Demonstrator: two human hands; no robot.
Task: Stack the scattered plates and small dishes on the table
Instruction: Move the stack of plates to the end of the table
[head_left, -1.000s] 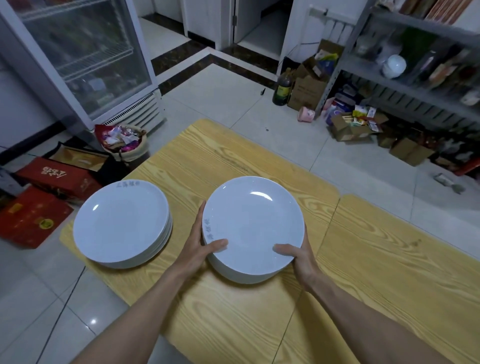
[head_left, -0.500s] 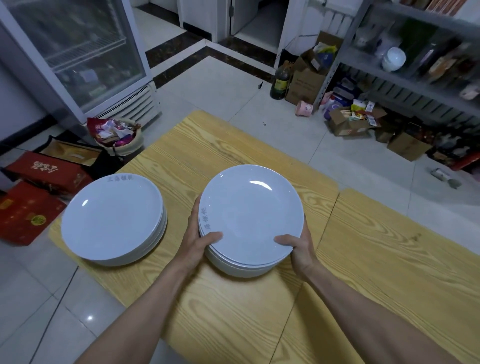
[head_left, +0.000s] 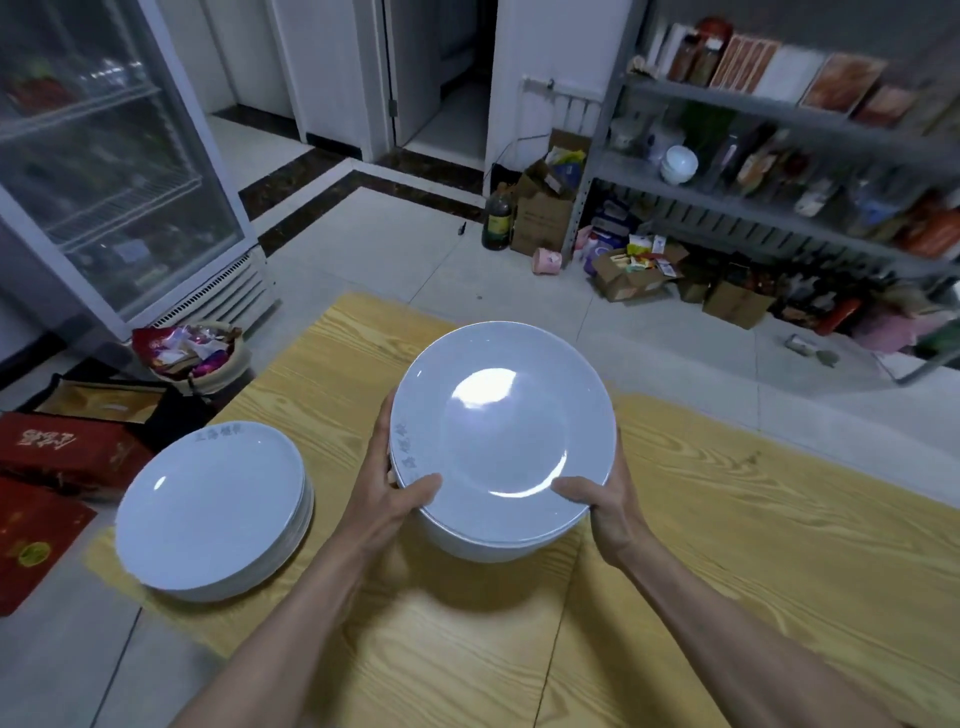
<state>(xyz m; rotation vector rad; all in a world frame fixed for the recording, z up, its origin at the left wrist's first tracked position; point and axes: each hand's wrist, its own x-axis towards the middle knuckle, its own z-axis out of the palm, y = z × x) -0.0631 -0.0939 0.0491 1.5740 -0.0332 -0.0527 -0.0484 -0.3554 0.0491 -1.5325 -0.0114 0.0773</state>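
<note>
Two hands hold one pile of white plates (head_left: 504, 441) up above the wooden table (head_left: 727, 545). The left hand (head_left: 387, 499) grips the left edge, with its thumb on top of the rim and its fingers curled under. The right hand (head_left: 605, 506) grips the near right edge the same way. A soft shadow on the wood below makes me think the pile is in the air and not sitting down. A second pile of white plates (head_left: 210, 506) sits on the table to the left, close to the corner and apart from the held one.

The job now looks like putting the held pile on top of the second pile. Hold it flat so no plate slides off. Move it slowly to the left until it is right over the other pile. Line up the round edges, then lower it gently. Pull the fingers out last, one side at a time, so nothing gets pinched or bumped.
</note>
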